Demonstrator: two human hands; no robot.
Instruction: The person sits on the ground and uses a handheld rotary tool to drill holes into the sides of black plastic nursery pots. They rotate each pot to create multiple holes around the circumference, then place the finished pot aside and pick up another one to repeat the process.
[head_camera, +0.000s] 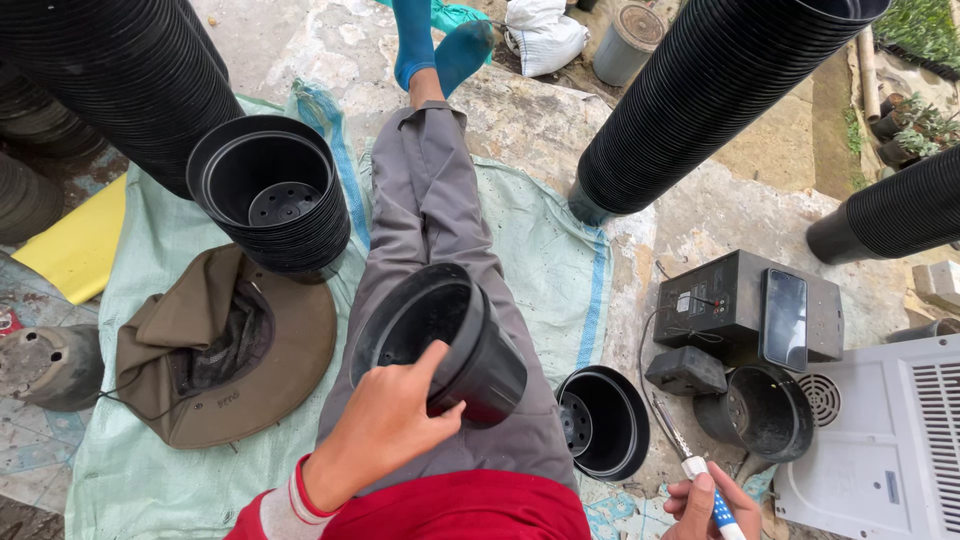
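My left hand (385, 425) grips a black plastic pot (440, 340) by its rim, tilted on my lap with the opening facing up and left. My right hand (705, 505), at the bottom right, is closed around a thin tool (672, 440) with a white and blue handle and a metal tip pointing up-left. A short stack of black pots (603, 420) stands on the woven sheet just right of my thigh, between both hands. My grey-trousered legs (432, 205) stretch forward to blue socks.
A stack of nested black pots (270, 190) stands at the left, with a brown hat (225, 345) below it. Long pot stacks (715, 95) lie at top left, top right and right. A black box with a phone (785, 318), a single pot (760, 410) and a white appliance (890, 445) are on the right.
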